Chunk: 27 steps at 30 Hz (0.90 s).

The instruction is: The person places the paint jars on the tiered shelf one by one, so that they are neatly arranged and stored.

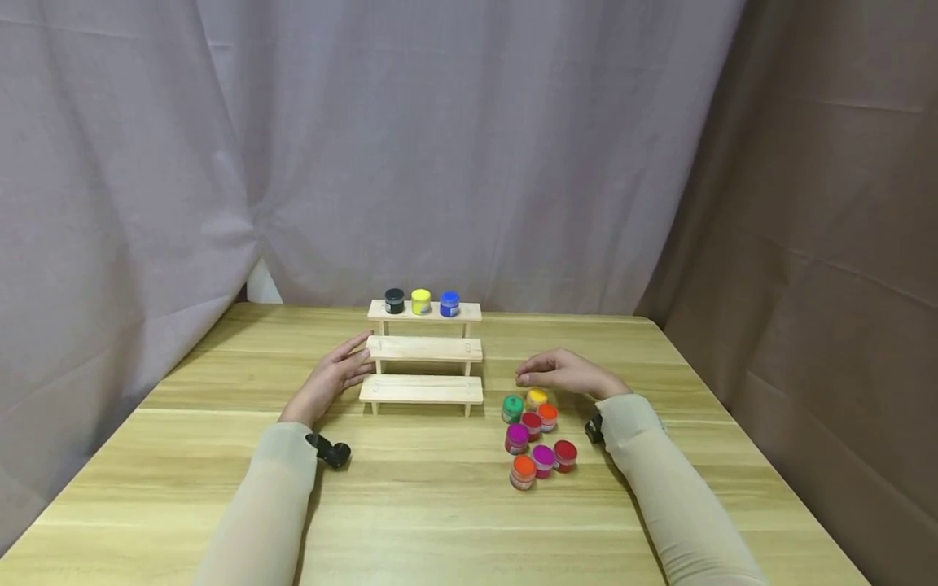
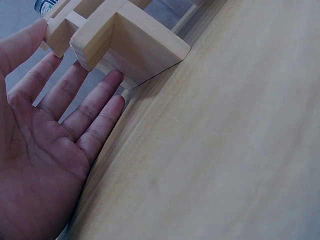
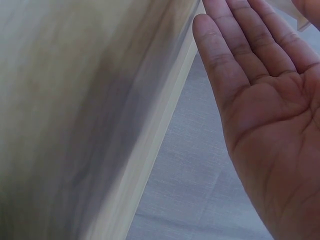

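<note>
A three-step wooden stand (image 1: 423, 389) is on the table, with a black paint jar (image 1: 394, 301), a yellow one (image 1: 421, 302) and a blue one (image 1: 449, 304) in a row on its top step. My left hand (image 1: 335, 376) is at the stand's left side, fingers extended and fingertips right at the ends of the steps. In the left wrist view its palm (image 2: 45, 145) shows with nothing in it. Just behind a group of paint jars, my right hand (image 1: 572, 374) hovers with fingers relaxed. The right wrist view shows its bare palm (image 3: 275, 120).
Right of the stand, several small jars are grouped: green (image 1: 513, 408), amber (image 1: 537, 398), orange (image 1: 523, 471), purple (image 1: 516, 438) and red (image 1: 565, 456). A grey curtain (image 1: 454, 146) hangs behind the wooden table (image 1: 410, 521).
</note>
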Each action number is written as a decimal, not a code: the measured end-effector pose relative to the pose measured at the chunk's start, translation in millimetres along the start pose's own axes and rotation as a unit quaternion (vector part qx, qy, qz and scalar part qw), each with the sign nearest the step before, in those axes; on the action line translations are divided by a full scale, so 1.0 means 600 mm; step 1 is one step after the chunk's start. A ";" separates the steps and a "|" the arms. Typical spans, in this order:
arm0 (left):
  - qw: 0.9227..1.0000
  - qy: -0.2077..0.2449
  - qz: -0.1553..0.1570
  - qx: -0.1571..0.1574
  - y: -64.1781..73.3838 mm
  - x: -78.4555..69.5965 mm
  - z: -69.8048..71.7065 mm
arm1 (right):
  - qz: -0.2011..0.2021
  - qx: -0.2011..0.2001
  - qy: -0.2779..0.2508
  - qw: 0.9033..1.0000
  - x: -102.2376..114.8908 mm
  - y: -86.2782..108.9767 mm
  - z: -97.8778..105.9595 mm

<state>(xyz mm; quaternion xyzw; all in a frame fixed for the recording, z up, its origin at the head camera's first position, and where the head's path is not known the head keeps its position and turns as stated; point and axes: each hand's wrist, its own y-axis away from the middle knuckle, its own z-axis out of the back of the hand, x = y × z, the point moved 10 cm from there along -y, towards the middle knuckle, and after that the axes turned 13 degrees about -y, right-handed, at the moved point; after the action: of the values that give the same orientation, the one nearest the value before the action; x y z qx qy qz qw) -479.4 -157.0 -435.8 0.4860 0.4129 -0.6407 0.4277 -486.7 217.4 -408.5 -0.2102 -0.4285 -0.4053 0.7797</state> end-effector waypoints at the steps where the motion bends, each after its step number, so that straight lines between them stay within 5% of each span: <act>1: 1.000 0.000 -0.001 0.000 0.000 0.001 0.000 | 0.001 0.001 -0.003 1.000 0.000 0.000 -0.001; 27: 1.000 0.001 0.000 -0.005 -0.001 0.000 0.001 | 0.003 0.003 0.005 1.000 0.001 0.000 -0.002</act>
<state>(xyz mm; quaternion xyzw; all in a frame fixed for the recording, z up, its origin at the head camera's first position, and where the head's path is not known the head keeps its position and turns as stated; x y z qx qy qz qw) -480.1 -157.2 -435.5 0.4840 0.4166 -0.6382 0.4299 -486.0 216.3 -408.8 -0.2069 -0.4256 -0.4029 0.7834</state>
